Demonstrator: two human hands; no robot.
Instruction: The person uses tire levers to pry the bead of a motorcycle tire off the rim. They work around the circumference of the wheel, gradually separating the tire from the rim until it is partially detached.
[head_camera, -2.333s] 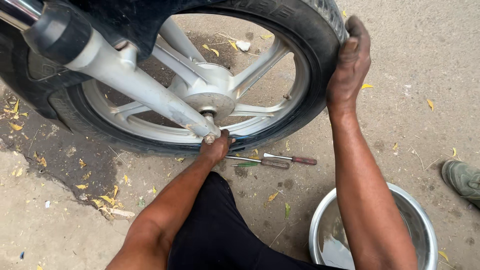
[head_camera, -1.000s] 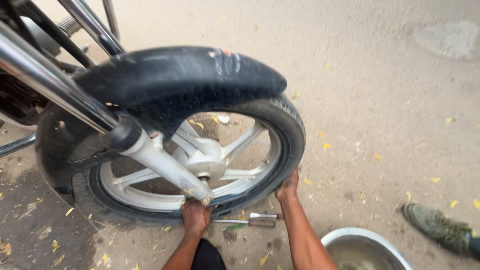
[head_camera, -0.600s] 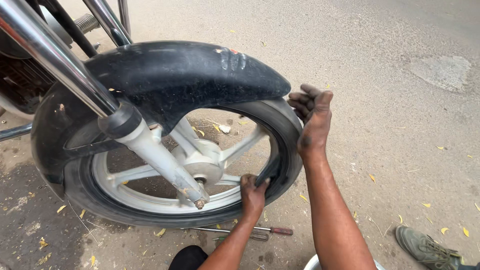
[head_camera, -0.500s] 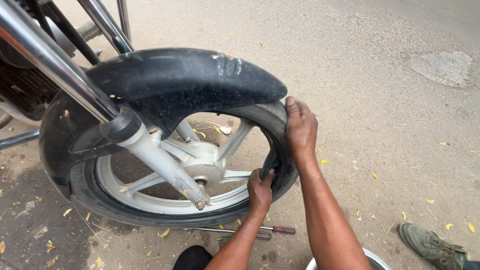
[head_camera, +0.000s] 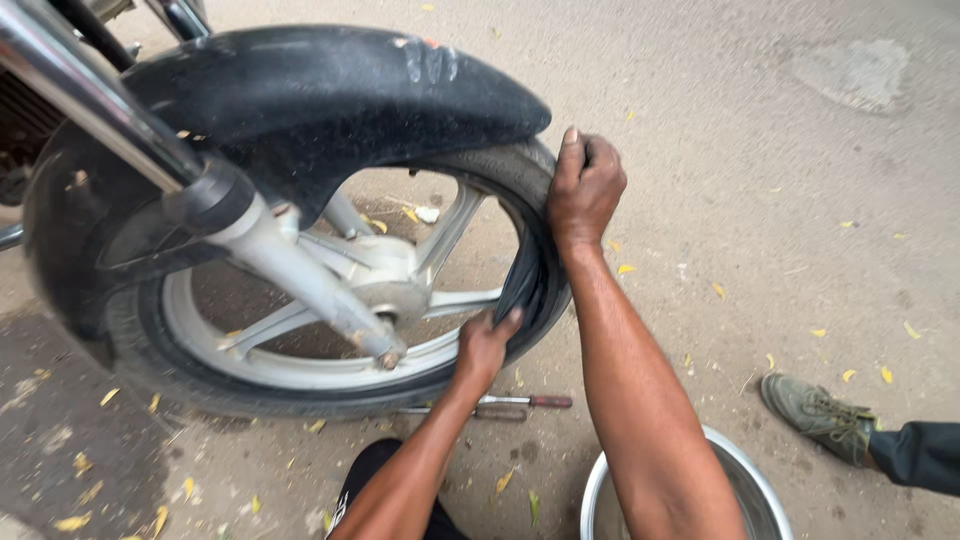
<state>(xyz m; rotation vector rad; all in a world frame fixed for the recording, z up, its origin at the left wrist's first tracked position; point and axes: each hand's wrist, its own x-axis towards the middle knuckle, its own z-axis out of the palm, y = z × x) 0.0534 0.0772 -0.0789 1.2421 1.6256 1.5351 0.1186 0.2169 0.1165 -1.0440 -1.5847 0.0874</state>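
Note:
A motorcycle front wheel with a black tyre (head_camera: 150, 370) and a silver alloy rim (head_camera: 300, 365) stands on the ground under a black mudguard (head_camera: 330, 95). My right hand (head_camera: 585, 185) grips the tyre's outer edge at the right side of the wheel. Lower down, my left hand (head_camera: 485, 345) is closed on the tyre's sidewall where it is pulled away from the rim. A silver fork leg (head_camera: 300, 280) runs down to the axle.
Two hand tools (head_camera: 520, 405), one with a dark red handle, lie on the ground below the wheel. A round steel bowl (head_camera: 595, 480) sits at the bottom right. Another person's olive shoe (head_camera: 815, 415) is at the right. Yellow leaves are scattered on the ground.
My right hand has come down from an open reach onto the tyre's edge and closed on it. My left hand has moved from near the axle to the sidewall. The view has shifted closer.

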